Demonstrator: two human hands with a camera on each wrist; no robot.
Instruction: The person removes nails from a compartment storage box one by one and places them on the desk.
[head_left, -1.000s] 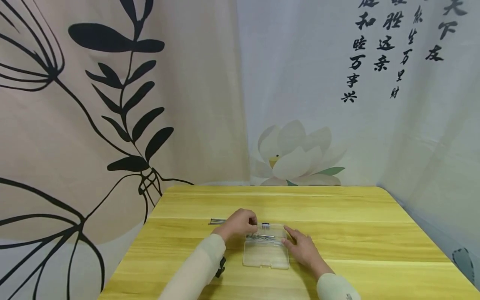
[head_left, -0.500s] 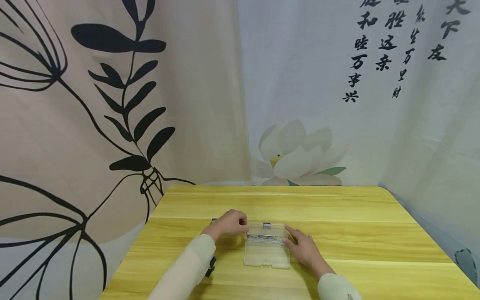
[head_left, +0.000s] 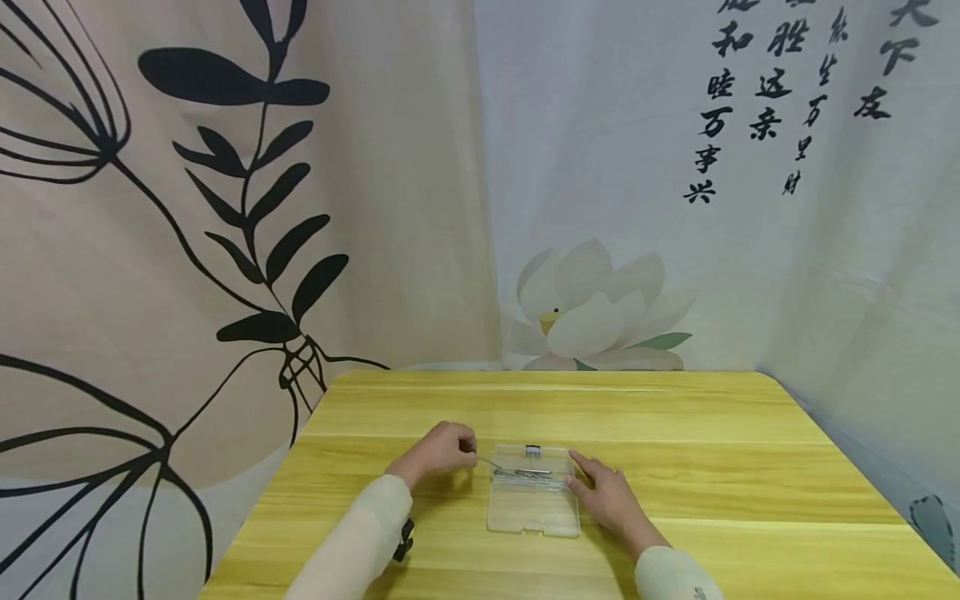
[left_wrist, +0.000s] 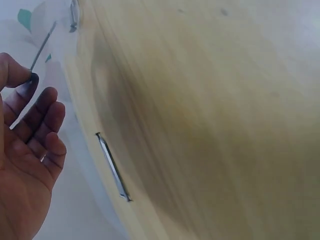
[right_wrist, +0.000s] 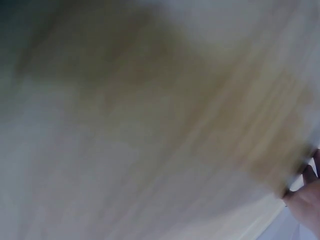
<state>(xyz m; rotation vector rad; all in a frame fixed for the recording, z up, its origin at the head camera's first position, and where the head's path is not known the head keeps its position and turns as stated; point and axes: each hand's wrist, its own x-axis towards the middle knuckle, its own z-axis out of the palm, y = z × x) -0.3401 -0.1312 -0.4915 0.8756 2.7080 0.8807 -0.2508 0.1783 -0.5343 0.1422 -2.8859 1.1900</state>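
Observation:
My left hand pinches a thin metal nail between thumb and forefinger, its other fingers loosely bent. In the head view, the nail slants from those fingertips toward the left side of a clear plastic box. The box lies opened flat, and several metal nails lie across its middle. At the box's right edge rests my right hand, forefinger stretched to the far corner and thumb near the middle. The right wrist view shows only part of that hand, at the frame's edge.
A small bundle of nails lies on the wooden table in the left wrist view; the left hand hides it in the head view. A small dark-and-white piece sits at the box's far edge. A printed curtain hangs behind the table.
My left hand has moved left, away from over the box, and the nail in its fingertips now shows. My right hand and the box have stayed in place.

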